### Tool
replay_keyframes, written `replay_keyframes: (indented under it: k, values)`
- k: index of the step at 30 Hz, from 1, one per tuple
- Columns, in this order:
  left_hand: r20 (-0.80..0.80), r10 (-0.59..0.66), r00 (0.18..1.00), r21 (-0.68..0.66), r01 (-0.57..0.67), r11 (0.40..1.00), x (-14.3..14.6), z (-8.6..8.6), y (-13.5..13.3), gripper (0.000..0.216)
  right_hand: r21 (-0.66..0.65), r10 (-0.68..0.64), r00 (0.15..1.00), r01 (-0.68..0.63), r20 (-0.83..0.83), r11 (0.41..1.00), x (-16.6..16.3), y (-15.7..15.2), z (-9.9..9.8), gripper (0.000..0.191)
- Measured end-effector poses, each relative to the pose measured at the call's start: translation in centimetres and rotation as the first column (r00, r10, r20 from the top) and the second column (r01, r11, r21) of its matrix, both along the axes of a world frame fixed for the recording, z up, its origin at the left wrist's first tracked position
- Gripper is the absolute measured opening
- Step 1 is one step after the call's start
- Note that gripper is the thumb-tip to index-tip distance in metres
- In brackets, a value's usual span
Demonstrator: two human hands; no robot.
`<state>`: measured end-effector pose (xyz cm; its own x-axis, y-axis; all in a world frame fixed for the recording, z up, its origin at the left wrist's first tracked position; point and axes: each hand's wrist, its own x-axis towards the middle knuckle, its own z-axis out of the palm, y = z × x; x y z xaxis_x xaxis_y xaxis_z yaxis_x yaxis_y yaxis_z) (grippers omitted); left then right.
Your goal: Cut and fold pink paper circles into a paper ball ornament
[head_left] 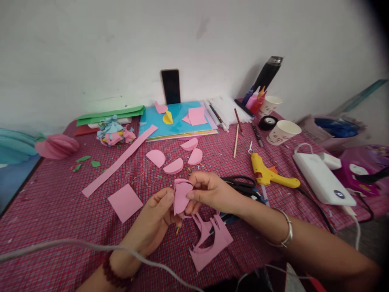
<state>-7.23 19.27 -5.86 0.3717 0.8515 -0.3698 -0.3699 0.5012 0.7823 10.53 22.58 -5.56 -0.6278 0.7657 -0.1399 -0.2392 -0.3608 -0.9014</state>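
Between both hands, above the near part of the table, is a piece of pink paper (182,197), cut with a curved edge and seemingly in more than one layer. My left hand (158,217) pinches its left side between thumb and fingers. At its right side, my right hand (212,192) grips it the same way. Folded pink paper circles (174,166) lie just beyond the hands. A pink paper square (125,202) rests to the left. Below my right hand are pink paper offcuts (212,247). Black-handled scissors (243,186) lie partly hidden behind my right wrist.
A yellow glue gun (267,172) and a white power bank (323,178) lie at the right. Paper cups (284,133) stand behind them. A phone (171,86) leans on the wall above blue paper sheets (164,125). A white cable (91,244) crosses the near left.
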Motion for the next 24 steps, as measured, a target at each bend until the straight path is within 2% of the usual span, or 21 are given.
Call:
replay_keyframes:
  k: [3,6,9,12,13,16,18,20,24]
  values:
    - [0.0,-0.016,1.0,-0.003,0.016,1.0,0.2,-0.1,-0.1,0.034,0.006,0.016,0.999,-0.015,-0.034,1.0,0.1,0.0,-0.2,0.034]
    - [-0.063,0.039,0.997,0.037,-0.037,0.999,0.4,0.0,-0.2,0.033,0.023,0.043,0.998,-0.042,-0.047,0.999,0.1,-0.1,-0.3,0.035]
    - [-0.212,0.134,0.968,0.186,-0.094,0.978,0.4,0.3,-0.2,0.026,0.048,0.059,0.997,-0.056,-0.053,0.997,0.1,-0.1,-0.4,0.032]
    - [-0.39,0.165,0.906,0.348,-0.021,0.937,0.3,1.0,-0.1,0.02,0.098,0.01,0.998,-0.004,-0.062,0.995,0.0,-0.2,-0.4,0.026]
    - [-0.428,0.172,0.887,0.373,0.0,0.928,0.3,1.1,-0.1,0.018,0.131,-0.017,0.997,0.026,-0.069,0.991,0.0,-0.3,-0.4,0.028]
    - [-0.469,0.176,0.866,0.377,0.016,0.926,0.2,1.2,0.0,0.013,0.275,-0.078,0.996,0.088,-0.049,0.957,-0.1,-0.6,-0.3,0.056]
    - [-0.44,0.162,0.883,0.352,0.004,0.936,0.1,0.9,0.1,0.011,0.361,-0.092,0.996,0.093,-0.019,0.928,0.0,-0.8,-0.3,0.06]
    - [-0.384,0.127,0.914,0.319,0.002,0.948,0.1,0.5,0.1,0.01,0.423,-0.109,0.994,0.087,0.027,0.902,0.1,-0.9,-0.2,0.047]
    - [-0.337,0.097,0.936,0.292,0.007,0.956,0.4,0.2,-0.1,0.009,0.524,-0.147,0.976,0.04,0.163,0.851,0.3,-1.0,0.3,0.005]
